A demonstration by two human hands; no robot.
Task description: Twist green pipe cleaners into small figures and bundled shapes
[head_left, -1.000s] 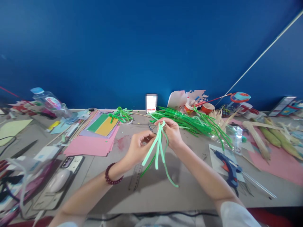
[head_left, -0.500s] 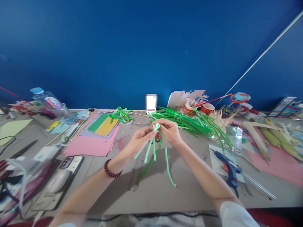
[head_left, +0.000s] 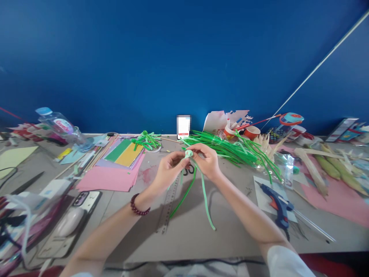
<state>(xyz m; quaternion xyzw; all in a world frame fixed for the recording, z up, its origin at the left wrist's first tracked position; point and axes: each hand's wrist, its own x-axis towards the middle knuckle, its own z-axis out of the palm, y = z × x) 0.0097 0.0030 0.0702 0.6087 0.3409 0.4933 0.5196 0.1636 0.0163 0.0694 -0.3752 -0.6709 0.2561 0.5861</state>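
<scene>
Above the middle of the table, pale green pipe cleaners [head_left: 188, 153] are gathered into a small coiled bundle between my two hands. My left hand [head_left: 173, 164] pinches the bundle from the left, thumb in front. From the other side my right hand [head_left: 206, 161] is closed on it, fingers bent over the top. One pale strand [head_left: 205, 204] hangs from near my right hand toward the table. Below the hands lie a darker green pipe cleaner [head_left: 184, 197], a clear ruler [head_left: 168, 206] and scissors, of which only the dark handles [head_left: 188, 170] show.
A heap of green pipe cleaners [head_left: 225, 146] lies behind my right hand. To the right are a blue glue gun [head_left: 276, 204] and corn husks [head_left: 314, 173]. On the left lie pink paper sheets [head_left: 106, 179], a phone [head_left: 60, 242] and a plastic bottle [head_left: 60, 125].
The coiled bundle has turned in my fingers. The several short strands that hung below it are now mostly hidden behind my left hand. Scissors handles have come into clearer sight.
</scene>
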